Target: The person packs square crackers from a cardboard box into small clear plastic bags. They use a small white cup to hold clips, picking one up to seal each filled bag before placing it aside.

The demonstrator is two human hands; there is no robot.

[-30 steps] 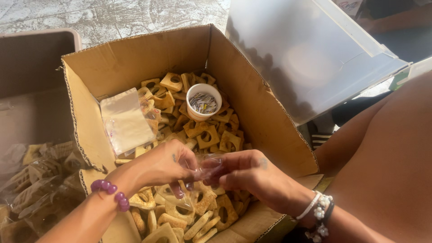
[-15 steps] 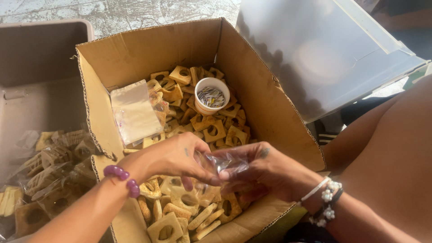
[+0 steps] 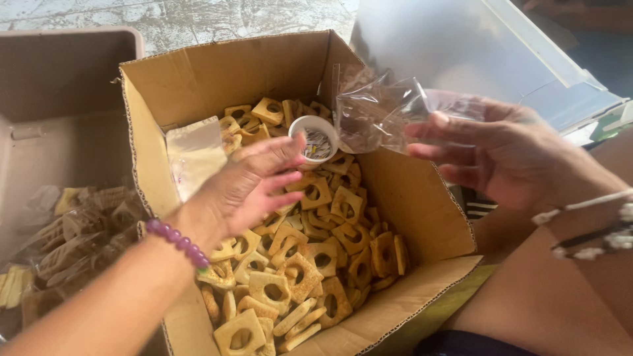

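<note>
The right hand (image 3: 501,155) pinches a clear, crinkled plastic bag (image 3: 382,109) between thumb and fingers, holding it above the right wall of the open brown cardboard box (image 3: 217,76). The left hand (image 3: 247,188), fingers loosely spread and empty, hovers over the heap of tan square biscuits with holes (image 3: 310,264), fingertips just beside a small white round cup (image 3: 315,138) near the box's far wall. A flat stack of clear bags (image 3: 194,155) leans against the left wall.

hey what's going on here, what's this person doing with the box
A person is working over a cardboard box full of square, holed biscuits. The right hand holds up a small clear plastic bag, while the left hand reaches empty over the biscuits, near a small white cup. A tub of packed bags sits alongside.
</note>
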